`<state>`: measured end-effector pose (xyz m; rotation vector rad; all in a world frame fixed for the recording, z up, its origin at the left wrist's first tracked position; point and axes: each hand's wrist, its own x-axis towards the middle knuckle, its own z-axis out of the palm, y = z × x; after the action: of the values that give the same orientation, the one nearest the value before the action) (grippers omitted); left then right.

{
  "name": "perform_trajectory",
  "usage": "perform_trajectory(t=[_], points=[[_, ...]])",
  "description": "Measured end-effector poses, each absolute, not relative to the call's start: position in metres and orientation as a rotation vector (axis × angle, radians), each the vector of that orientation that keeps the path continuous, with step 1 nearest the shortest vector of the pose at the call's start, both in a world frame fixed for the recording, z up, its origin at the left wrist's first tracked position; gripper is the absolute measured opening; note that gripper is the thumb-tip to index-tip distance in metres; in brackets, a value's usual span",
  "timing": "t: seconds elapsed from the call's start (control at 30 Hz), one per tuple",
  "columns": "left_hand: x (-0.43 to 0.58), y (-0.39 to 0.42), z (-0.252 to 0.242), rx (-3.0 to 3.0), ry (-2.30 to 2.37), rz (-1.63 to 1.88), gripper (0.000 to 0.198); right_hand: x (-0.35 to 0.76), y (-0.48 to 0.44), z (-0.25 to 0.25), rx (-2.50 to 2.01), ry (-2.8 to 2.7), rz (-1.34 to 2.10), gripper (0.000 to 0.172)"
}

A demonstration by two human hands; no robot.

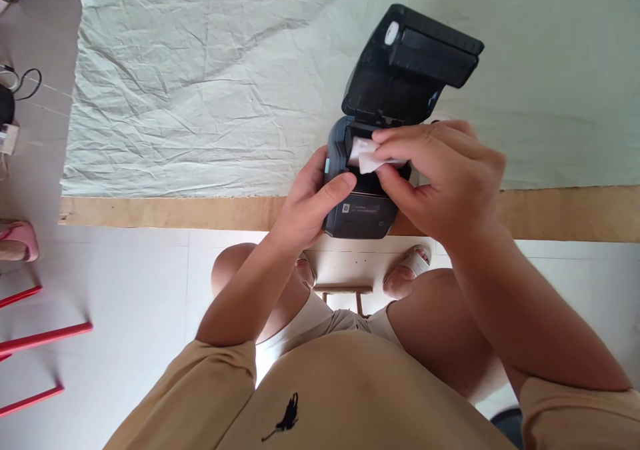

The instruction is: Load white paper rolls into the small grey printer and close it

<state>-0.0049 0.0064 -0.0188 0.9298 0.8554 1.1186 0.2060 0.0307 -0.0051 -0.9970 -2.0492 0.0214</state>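
A dark portable label printer [361, 213] is held over the table's front edge, its black lid [400, 70] swung up and away from me. Inside the lid are a dark roller block and a white round part. My left hand [313, 200] wraps the printer's left side, thumb resting on the rim of its open compartment. With fingertips pinched, my right hand [445, 170] holds a folded white tissue [367, 157] down in that compartment. The fingers hide part of the tissue and the compartment's right side.
A pale, wrinkled cloth [200, 90] covers the table, whose wooden front edge [175, 211] is bare. Red bars [45, 338] stand at the lower left, near another person's foot in a pink shoe [20, 240]. A black cable [33, 83] lies farther left.
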Motion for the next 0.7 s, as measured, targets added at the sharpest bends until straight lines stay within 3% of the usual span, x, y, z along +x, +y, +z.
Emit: perform_trajectory(t=[0.17, 0.4, 0.57, 0.7], points=[[-0.002, 0.006, -0.016, 0.924, 0.884, 1.117, 0.051, 0.200, 0.029, 0.003, -0.839, -1.976, -0.051, 0.029], [-0.006, 0.005, -0.020, 0.979, 0.856, 1.150, 0.054, 0.193, 0.015, 0.009, -0.785, -2.119, -0.022, 0.015], [-0.008, 0.007, -0.026, 0.987, 0.825, 1.133, 0.076, 0.193, 0.012, 0.009, -0.775, -2.064, 0.083, 0.018], [-0.007, 0.005, -0.029, 0.972, 0.880, 1.143, 0.082, 0.197, 0.019, 0.011, -0.852, -1.899, 0.127, 0.017]])
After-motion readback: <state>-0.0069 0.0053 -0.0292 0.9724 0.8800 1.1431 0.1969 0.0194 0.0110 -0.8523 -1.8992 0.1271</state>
